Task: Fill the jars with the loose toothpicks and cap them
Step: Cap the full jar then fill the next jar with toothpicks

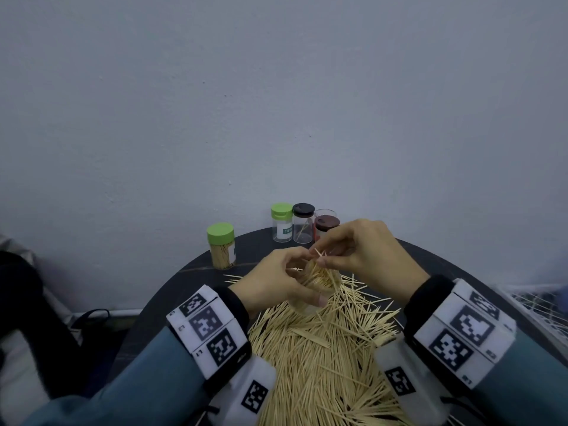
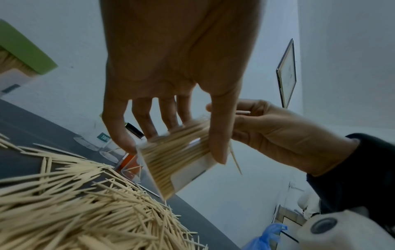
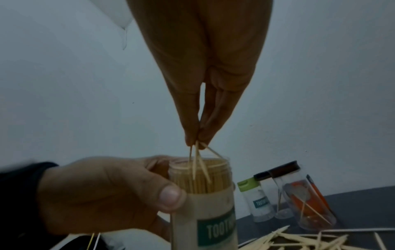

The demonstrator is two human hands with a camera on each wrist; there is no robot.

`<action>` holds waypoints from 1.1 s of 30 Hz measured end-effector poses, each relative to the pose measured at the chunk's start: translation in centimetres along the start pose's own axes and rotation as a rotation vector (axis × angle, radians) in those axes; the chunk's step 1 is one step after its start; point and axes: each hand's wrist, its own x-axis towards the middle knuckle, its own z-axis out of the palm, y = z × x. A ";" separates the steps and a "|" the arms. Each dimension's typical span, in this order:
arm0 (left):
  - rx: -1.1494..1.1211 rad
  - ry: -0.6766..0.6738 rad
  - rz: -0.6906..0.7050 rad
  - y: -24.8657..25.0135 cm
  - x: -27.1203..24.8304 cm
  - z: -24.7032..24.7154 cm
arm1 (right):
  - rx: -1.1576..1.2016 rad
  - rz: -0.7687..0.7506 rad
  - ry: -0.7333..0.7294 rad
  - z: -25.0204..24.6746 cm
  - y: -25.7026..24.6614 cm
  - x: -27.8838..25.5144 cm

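Left hand (image 3: 102, 194) grips the open jar (image 3: 205, 203); right-hand fingers (image 3: 192, 135) pinch toothpicks (image 3: 197, 165) at its mouth.

**Pale wood on a dark counter**

The loose toothpicks (image 1: 322, 348) are pale cream-yellow, heaped on a dark charcoal counter (image 1: 190, 281). The full jar (image 1: 222, 250) wears a lime-green cap, as does the clear jar with a white and teal label (image 1: 282, 222). Two further clear jars carry a black lid (image 1: 303, 210) and a dark reddish-brown lid (image 1: 326, 222). The wristbands (image 1: 209, 327) are white with black square-code patterns; the sleeves (image 1: 147, 373) are blue-grey with black cuffs. The wall (image 1: 276, 103) is pale grey-blue.
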 end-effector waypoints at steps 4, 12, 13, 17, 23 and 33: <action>-0.063 0.009 -0.033 0.1 0.0 -0.3 | 0.105 0.027 0.103 -0.9 0.5 0.3; -0.153 0.013 -0.113 0.2 0.0 -0.2 | 0.321 0.014 0.275 -1.1 0.9 0.4; -0.156 0.011 -0.116 0.1 0.0 -0.2 | 0.355 0.013 0.283 -0.9 0.8 0.3; -0.176 0.004 -0.122 0.1 -0.1 -0.1 | 0.437 0.018 0.295 0.0 0.7 0.2; -0.239 -0.002 -0.128 0.3 0.0 -0.3 | 0.411 0.023 0.193 1.5 1.2 0.0; -0.276 0.012 -0.141 0.7 -0.2 -0.9 | 0.229 0.032 0.201 1.3 1.4 0.0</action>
